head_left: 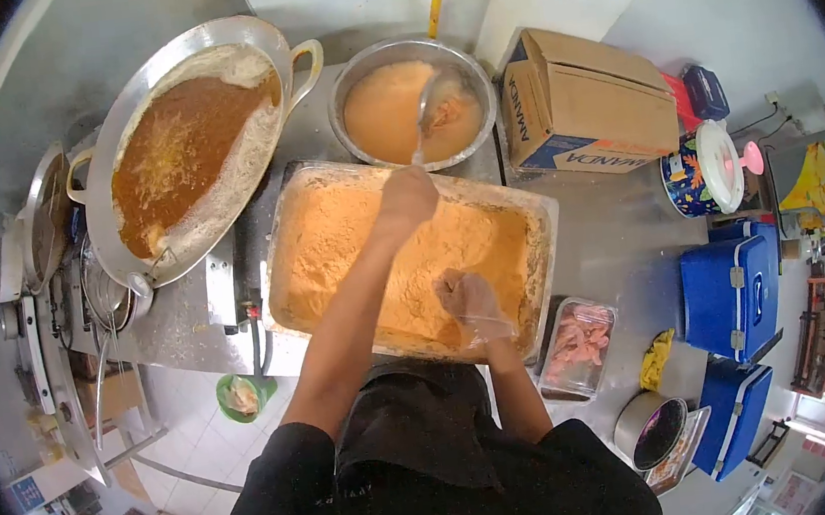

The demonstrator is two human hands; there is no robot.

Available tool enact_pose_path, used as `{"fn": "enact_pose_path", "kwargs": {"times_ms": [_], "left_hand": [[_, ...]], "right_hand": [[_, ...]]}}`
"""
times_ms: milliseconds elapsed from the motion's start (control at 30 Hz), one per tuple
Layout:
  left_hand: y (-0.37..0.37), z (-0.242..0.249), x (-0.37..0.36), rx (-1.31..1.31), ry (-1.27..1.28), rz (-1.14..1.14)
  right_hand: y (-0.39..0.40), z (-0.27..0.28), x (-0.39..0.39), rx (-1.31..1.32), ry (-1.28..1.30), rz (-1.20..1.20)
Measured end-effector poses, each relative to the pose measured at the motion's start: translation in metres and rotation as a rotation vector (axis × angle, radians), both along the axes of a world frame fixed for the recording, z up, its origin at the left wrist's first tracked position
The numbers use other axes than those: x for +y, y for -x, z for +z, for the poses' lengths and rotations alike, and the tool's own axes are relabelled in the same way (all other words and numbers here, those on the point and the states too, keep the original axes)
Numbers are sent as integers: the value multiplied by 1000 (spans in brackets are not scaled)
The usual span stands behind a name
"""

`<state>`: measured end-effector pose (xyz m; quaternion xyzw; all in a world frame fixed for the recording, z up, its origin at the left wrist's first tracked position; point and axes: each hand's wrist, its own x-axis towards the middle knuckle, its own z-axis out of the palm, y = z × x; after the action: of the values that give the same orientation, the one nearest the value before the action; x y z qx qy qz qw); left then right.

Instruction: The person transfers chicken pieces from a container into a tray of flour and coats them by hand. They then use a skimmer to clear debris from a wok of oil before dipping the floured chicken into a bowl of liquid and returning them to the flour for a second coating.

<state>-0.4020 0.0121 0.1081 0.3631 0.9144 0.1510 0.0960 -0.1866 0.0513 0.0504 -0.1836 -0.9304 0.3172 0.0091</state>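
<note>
My left hand [409, 199] is bare and closed round the handle of a metal ladle [424, 105]. The ladle's head dips into a steel bowl [343, 132] of thin orange batter, where some lumpy pieces show. Below the bowl lies a large rectangular tray [551, 218] filled with orange flour [329, 226]. Over the right half of that flour is my right hand [469, 302], in a clear plastic glove and dusted with flour. Its fingers are curled in, and what they hold, if anything, is hidden.
A wide pan [105, 224] of bubbling oil stands on the left. To the right are a cardboard box [587, 103], a clear container of raw meat [580, 345], a pot [642, 431] and blue cool boxes [728, 295]. A green bin [246, 397] sits on the floor.
</note>
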Motion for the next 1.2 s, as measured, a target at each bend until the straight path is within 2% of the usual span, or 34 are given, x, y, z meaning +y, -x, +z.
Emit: {"fn": "enact_pose_path", "kwargs": {"times_ms": [33,100,133,200,233,300,333,400,567,733,1033,1100,1200], "left_hand": [[19,-8,-8,0,-1,-2],[52,-12,-28,228,130,-702],[52,-7,-34,232,131,-698],[46,15,-47,-1188,-377,293],[45,34,-50,-1184,-383,297],[43,63,-57,-1364,-335,351],[45,58,-60,-1361,-341,355],[50,45,-64,-1567,-453,437],[43,21,-71,-1654,-562,415],[27,22,-71,-1646,-675,400],[16,30,-88,-1509,-730,522],[14,25,-84,-1378,-779,590],[10,16,-71,-1232,-891,561]], "right_hand": [[-1,2,0,0,-1,-2],[1,8,1,-6,79,-8],[2,10,0,-2,78,-4],[2,13,-2,14,116,-35],[3,12,-2,17,114,-29],[3,11,-4,46,75,-4],[4,11,-5,48,74,2],[7,13,-7,-55,31,-16],[3,13,-3,-88,52,-10],[-5,20,1,-34,103,-43],[-10,28,5,-106,120,-38],[-12,31,3,-13,154,-49],[-12,24,4,-4,114,-19]]}}
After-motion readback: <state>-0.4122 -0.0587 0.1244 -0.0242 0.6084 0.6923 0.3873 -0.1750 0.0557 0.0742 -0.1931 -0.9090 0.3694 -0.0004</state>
